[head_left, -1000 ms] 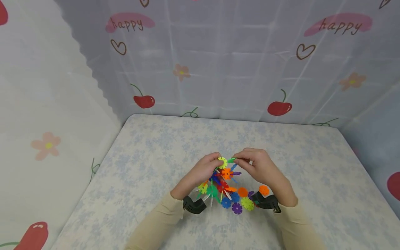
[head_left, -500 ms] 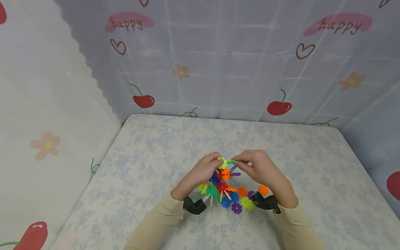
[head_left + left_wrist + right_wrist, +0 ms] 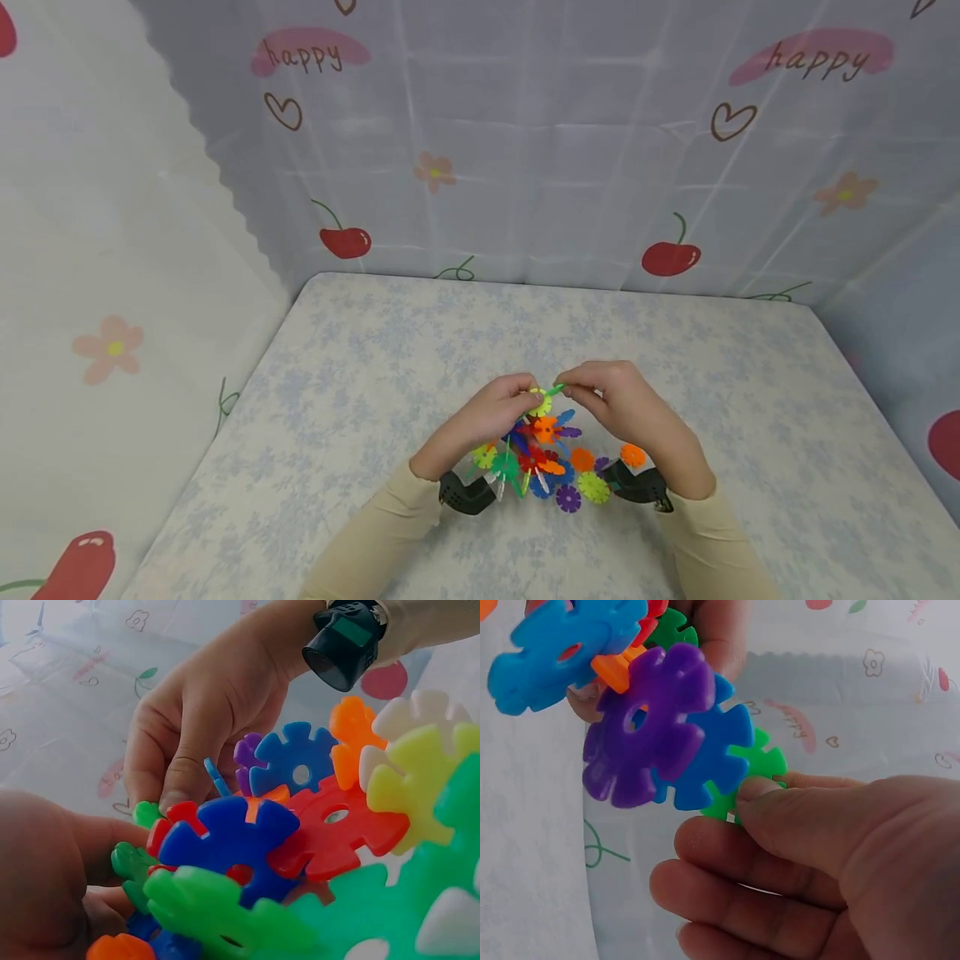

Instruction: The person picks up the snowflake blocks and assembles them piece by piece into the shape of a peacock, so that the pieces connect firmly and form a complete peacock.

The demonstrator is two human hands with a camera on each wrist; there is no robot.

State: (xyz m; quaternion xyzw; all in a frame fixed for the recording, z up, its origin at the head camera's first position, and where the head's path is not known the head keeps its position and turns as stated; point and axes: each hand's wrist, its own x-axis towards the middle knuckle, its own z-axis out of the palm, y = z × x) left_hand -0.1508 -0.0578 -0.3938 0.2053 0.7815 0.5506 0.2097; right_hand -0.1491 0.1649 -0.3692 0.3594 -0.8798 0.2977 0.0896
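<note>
My left hand (image 3: 491, 417) grips a cluster of interlocked plastic snowflake discs, its thumb on a yellow disc (image 3: 542, 403) at the top. Red, blue, orange and teal discs (image 3: 505, 466) jut out below in many directions. Between thumb and forefinger, my right hand (image 3: 618, 398) pinches a bright green snowflake disc (image 3: 556, 389), seen nearly edge-on right at the yellow one's rim. In the right wrist view, that green disc (image 3: 769, 760) is partly hidden behind a blue disc (image 3: 709, 765) and a purple disc (image 3: 656, 727) of the cluster.
Loose discs lie on the patterned tabletop below the hands: a purple one (image 3: 568, 498), a yellow-green one (image 3: 593, 487) and orange ones (image 3: 633, 456), with blue ones partly under the cluster. A black wrist camera (image 3: 637, 483) overlaps some. A printed curtain (image 3: 525, 167) hangs behind the table.
The left hand has lowered slightly and turned the cluster, bringing the yellow disc down and right. The green disc in the right hand has tilted, and its end now overlaps the yellow disc's rim.
</note>
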